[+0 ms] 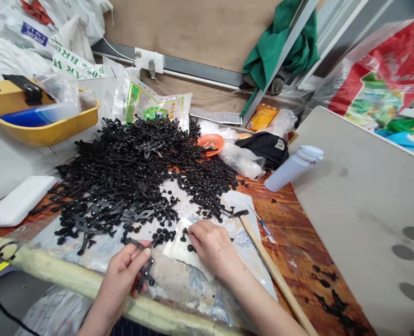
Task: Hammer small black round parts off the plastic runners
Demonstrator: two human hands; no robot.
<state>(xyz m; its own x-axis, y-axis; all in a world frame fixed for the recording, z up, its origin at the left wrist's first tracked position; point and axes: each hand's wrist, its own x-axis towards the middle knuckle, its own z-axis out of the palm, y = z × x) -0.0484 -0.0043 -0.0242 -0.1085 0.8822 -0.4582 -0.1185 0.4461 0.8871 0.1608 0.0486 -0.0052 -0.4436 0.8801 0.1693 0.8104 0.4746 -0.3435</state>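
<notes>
Between the thumb and fingers of my left hand (124, 270) is a black rubber part (146, 269) with small round ends, held above the table's front edge. My right hand (210, 242) is closed over a white cloth (178, 247), its fingertips beside small black pieces (183, 234); what they grip, if anything, is hidden. Behind both hands lies a large heap of black parts (122, 163), with a smaller heap of little black pieces (208, 184) to its right.
A wooden-handled tool (277, 275) and a thin pointed tool (261, 219) lie right of my right hand. Farther back stand a pale bottle (292, 169) and an orange dish (211, 144). A yellow bin (45, 133) is at left, above a white box (19, 200). A padded bar (59, 275) edges the front.
</notes>
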